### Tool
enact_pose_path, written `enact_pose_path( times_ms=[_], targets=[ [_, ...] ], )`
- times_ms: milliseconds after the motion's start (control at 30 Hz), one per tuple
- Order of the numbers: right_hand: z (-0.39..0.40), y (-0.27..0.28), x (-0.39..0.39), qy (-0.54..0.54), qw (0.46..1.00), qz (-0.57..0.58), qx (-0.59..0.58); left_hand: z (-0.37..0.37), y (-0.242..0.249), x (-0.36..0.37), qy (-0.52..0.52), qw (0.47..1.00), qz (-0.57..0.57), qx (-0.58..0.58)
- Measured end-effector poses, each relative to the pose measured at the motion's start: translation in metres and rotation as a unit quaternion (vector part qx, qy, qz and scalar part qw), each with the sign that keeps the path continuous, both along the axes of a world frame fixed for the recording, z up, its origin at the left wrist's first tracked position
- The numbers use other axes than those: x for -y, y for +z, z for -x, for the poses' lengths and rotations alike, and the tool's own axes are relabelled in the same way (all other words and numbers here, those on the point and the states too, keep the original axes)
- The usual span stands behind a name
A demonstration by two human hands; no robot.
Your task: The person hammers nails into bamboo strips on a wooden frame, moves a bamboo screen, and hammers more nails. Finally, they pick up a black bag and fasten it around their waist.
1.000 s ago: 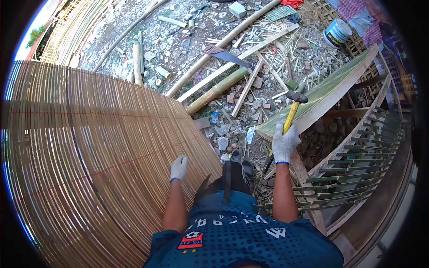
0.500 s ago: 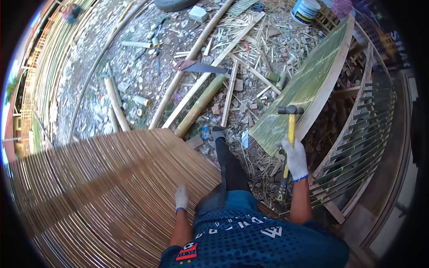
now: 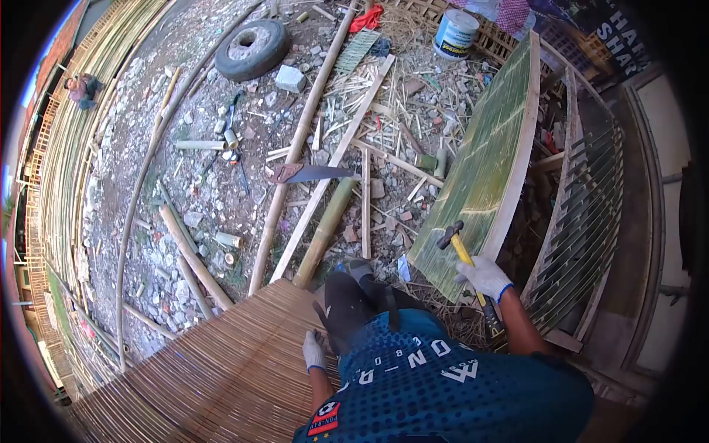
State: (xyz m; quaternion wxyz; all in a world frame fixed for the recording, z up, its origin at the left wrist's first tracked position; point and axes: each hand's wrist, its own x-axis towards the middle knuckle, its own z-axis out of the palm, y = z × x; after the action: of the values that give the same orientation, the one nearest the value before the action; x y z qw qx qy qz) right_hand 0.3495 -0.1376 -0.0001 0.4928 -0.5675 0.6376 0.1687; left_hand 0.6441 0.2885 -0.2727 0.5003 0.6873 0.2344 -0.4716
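In the head view, my right hand (image 3: pixel 485 278), in a white glove with a blue cuff, is wrapped round the yellow handle of a hammer (image 3: pixel 461 247). The hammer's dark head points up and left, over the lower part of a green woven bamboo panel (image 3: pixel 480 170) edged with a pale wooden strip. My left hand (image 3: pixel 314 350), gloved as well, lies with its fingers extended at the right edge of a brown bamboo-slat platform (image 3: pixel 214 354), beside my bent leg.
A handsaw (image 3: pixel 306 173) lies across bamboo poles and wood strips on the rubble ground. Cut bamboo pieces (image 3: pixel 325 229), a tyre (image 3: pixel 253 50) and a paint bucket (image 3: pixel 456 35) are farther off. Right of the panel stands a slatted frame (image 3: pixel 583 221). A person (image 3: pixel 85 90) sits at far left.
My right hand has tipped the hammer from upright to leaning left. My leg has bent, its knee coming up. The camera view has shifted, and my left hand is nearer the platform's edge.
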Motion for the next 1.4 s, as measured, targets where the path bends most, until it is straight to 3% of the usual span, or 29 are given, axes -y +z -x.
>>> enact_pose_path(
  times_ms=[100,133,167,200,233,367,400,500,600,667,700,767,833,867,933,1000,1100,1133,1167,1233,1267,1300,1333,1367,1400],
  targets=[
    [-0.001,-0.019,-0.005,-0.005,1.0,-0.004,0.031,-0.01,0.016,0.022,-0.062,0.997,-0.046,-0.003],
    [-0.007,-0.018,-0.005,0.011,1.0,-0.005,0.022,-0.012,0.0,0.016,-0.047,0.998,-0.041,0.003],
    [-0.012,-0.019,-0.003,0.028,0.999,-0.006,0.014,-0.021,0.003,0.023,-0.268,0.958,-0.079,0.064],
    [-0.014,-0.022,-0.003,0.035,0.999,-0.003,0.009,-0.03,0.016,0.027,-0.473,0.865,-0.116,0.122],
    [-0.013,-0.026,-0.001,0.046,0.999,-0.003,-0.004,-0.039,0.024,0.033,-0.653,0.722,-0.149,0.173],
    [-0.011,-0.026,0.006,0.029,0.999,-0.026,-0.031,-0.071,0.007,0.069,-0.449,0.872,-0.193,0.029],
    [-0.012,-0.019,0.01,0.014,0.999,-0.033,-0.03,-0.083,-0.022,0.069,-0.398,0.897,-0.187,0.037],
    [-0.006,-0.01,0.027,-0.061,0.998,-0.027,0.01,-0.115,-0.026,0.14,-0.377,0.906,-0.177,0.07],
    [-0.018,0.018,0.067,-0.145,0.989,-0.006,0.038,-0.149,-0.038,0.226,-0.444,0.875,-0.14,0.131],
    [-0.02,0.017,0.101,-0.212,0.973,0.045,0.083,-0.16,-0.009,0.312,-0.477,0.856,-0.115,0.165],
    [-0.022,0.015,0.121,-0.244,0.961,0.073,0.108,-0.182,-0.049,0.334,-0.464,0.866,-0.094,0.161],
    [-0.022,0.019,0.172,-0.26,0.947,0.158,0.103,-0.16,0.028,0.44,-0.442,0.871,-0.076,0.203],
    [-0.02,0.031,0.227,-0.272,0.928,0.242,0.076,-0.163,0.017,0.502,-0.432,0.87,0.022,0.236],
    [-0.015,0.032,0.256,-0.269,0.919,0.284,0.054,-0.148,0.053,0.544,-0.433,0.857,0.054,0.276],
    [-0.007,0.032,0.316,-0.244,0.879,0.408,-0.028,-0.139,0.065,0.6,-0.455,0.84,0.078,0.285],
    [0.015,0.017,0.368,-0.214,0.838,0.489,-0.114,-0.138,0.051,0.625,-0.463,0.855,0.071,0.221],
    [0.059,-0.043,0.429,-0.185,0.735,0.621,-0.199,-0.134,0.046,0.641,-0.582,0.776,0.038,0.241],
    [0.062,-0.056,0.433,-0.21,0.741,0.603,-0.207,-0.136,0.05,0.641,-0.59,0.777,0.007,0.221],
    [0.06,-0.06,0.436,-0.239,0.752,0.584,-0.191,-0.151,0.003,0.617,-0.556,0.806,0.045,0.196],
    [0.059,-0.063,0.433,-0.293,0.778,0.53,-0.166,-0.147,0.06,0.623,-0.598,0.759,-0.06,0.251],
    [0.049,-0.048,0.436,-0.316,0.794,0.486,-0.181,-0.173,0.008,0.594,-0.622,0.718,-0.032,0.311],
    [0.049,-0.051,0.439,-0.315,0.785,0.499,-0.187,-0.174,0.009,0.586,-0.571,0.77,-0.116,0.261],
    [0.051,-0.056,0.445,-0.315,0.774,0.515,-0.192,-0.209,-0.054,0.551,-0.709,0.595,-0.057,0.373],
    [0.054,-0.06,0.445,-0.31,0.764,0.529,-0.2,-0.22,-0.07,0.549,-0.711,0.516,-0.02,0.477],
    [0.056,-0.06,0.445,-0.314,0.772,0.517,-0.196,-0.209,-0.049,0.556,-0.636,0.692,-0.107,0.325]
  ],
)
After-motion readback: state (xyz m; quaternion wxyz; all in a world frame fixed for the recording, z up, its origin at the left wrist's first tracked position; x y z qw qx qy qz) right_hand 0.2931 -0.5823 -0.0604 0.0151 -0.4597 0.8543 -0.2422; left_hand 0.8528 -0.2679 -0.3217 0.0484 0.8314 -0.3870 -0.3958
